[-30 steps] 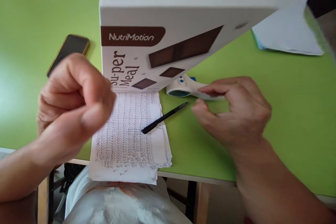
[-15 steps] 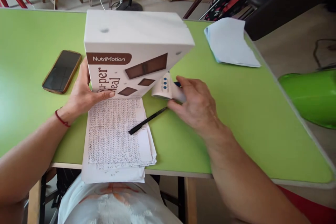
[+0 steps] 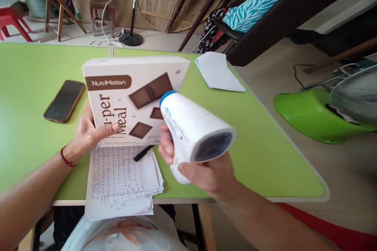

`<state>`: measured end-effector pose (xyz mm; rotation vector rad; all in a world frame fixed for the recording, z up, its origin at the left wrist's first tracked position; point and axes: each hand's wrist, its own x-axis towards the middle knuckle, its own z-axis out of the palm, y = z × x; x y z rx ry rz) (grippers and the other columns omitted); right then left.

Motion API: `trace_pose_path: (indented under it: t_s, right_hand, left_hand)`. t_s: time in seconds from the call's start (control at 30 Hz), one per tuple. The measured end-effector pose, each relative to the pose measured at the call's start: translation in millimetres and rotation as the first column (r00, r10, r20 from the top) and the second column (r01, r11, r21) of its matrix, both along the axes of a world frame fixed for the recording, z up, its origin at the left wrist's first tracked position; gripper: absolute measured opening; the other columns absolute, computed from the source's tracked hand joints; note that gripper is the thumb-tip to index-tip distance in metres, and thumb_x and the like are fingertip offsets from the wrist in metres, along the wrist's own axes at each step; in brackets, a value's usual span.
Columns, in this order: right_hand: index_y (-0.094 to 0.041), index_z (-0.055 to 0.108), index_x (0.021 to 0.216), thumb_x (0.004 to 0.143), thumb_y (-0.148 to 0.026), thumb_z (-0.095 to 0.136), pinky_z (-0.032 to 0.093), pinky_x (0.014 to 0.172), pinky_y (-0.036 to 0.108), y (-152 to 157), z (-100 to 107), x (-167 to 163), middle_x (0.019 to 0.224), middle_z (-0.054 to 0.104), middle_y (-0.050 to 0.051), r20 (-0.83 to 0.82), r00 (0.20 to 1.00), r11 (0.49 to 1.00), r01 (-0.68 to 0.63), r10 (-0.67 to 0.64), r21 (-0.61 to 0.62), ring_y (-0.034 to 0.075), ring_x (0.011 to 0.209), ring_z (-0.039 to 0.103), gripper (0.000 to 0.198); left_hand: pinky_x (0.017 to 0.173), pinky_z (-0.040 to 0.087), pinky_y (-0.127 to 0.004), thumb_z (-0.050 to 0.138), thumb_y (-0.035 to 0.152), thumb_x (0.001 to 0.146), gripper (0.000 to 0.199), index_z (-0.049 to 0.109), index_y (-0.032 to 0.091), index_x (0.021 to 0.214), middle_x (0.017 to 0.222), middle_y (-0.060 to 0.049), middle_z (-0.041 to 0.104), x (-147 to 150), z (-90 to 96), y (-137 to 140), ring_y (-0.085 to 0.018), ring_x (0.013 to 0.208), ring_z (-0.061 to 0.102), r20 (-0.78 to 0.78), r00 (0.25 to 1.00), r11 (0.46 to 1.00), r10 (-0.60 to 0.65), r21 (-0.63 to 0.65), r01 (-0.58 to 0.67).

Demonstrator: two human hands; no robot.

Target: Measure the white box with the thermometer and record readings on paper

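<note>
My left hand (image 3: 91,131) is closed on the left edge of a white NutriMotion box (image 3: 141,129), its thumb across the printed front. The box stands upright over the back of the handwritten sheets (image 3: 120,180), with its brown chocolate pictures facing me. In my right hand (image 3: 212,172) is a white gun-shaped infrared thermometer (image 3: 197,125), gripped by the handle. Its blue-ringed end points at the box and its dark screen faces me. A black pen (image 3: 143,153) lies on the sheets, partly hidden by the box.
A phone (image 3: 64,100) in a brown case lies left of the box on the green table (image 3: 247,145). Folded white paper (image 3: 218,72) rests near the back right edge. Beyond the right edge is a green plastic object (image 3: 306,113). A stand base (image 3: 131,39) is behind the table.
My right hand has lifted the thermometer from beside the box and turned it toward the box's front. The box is tilted back, showing more of its face. The view has shifted right and up.
</note>
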<state>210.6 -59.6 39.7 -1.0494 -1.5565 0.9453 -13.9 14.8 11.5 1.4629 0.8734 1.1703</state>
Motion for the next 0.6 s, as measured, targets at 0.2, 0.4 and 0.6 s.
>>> trace_pose_path:
  t_s: [0.2, 0.4, 0.6]
  right_hand:
    - [-0.025, 0.054, 0.084, 0.07, -0.03, 0.069, 0.035, 0.039, 0.026, 7, -12, -23, 0.058, 0.043, -0.005, -0.367, 0.924, 0.946, -0.208, 0.107, -0.249, 0.011, 0.048, 0.04, 0.022]
    - [-0.023, 0.052, 0.077, 0.075, -0.034, 0.067, 0.036, 0.042, 0.026, 5, -21, -27, 0.059, 0.044, -0.005, -0.384, 0.915, 0.947, -0.222, 0.119, -0.234, 0.01, 0.049, 0.039, 0.018]
    - [-0.021, 0.053, 0.07, 0.076, -0.034, 0.068, 0.038, 0.046, 0.025, 6, -22, -31, 0.061, 0.045, -0.004, -0.427, 0.893, 0.941, -0.254, 0.14, -0.222, 0.009, 0.052, 0.04, 0.021]
  left_hand:
    - [0.072, 0.06, -0.047, 0.086, 0.046, 0.064, 0.066, 0.052, 0.015, 0.111, 0.104, -0.013, 0.069, 1, -8.0, -4, -0.029, 0.089, 0.068, -0.078, 0.995, 0.986, 0.059, -0.151, -0.071]
    - [0.071, 0.06, -0.043, 0.084, 0.044, 0.067, 0.07, 0.047, 0.017, 0.12, 0.108, -0.013, 0.067, -1, -15.7, -3, -0.028, 0.091, 0.068, -0.118, 0.992, 0.997, 0.036, -0.067, -0.044]
    - [0.07, 0.06, -0.042, 0.08, 0.046, 0.073, 0.066, 0.046, 0.019, 0.122, 0.11, -0.012, 0.067, -4, -21.0, -1, -0.027, 0.092, 0.068, -0.17, 0.985, 1.0, 0.014, 0.03, -0.009]
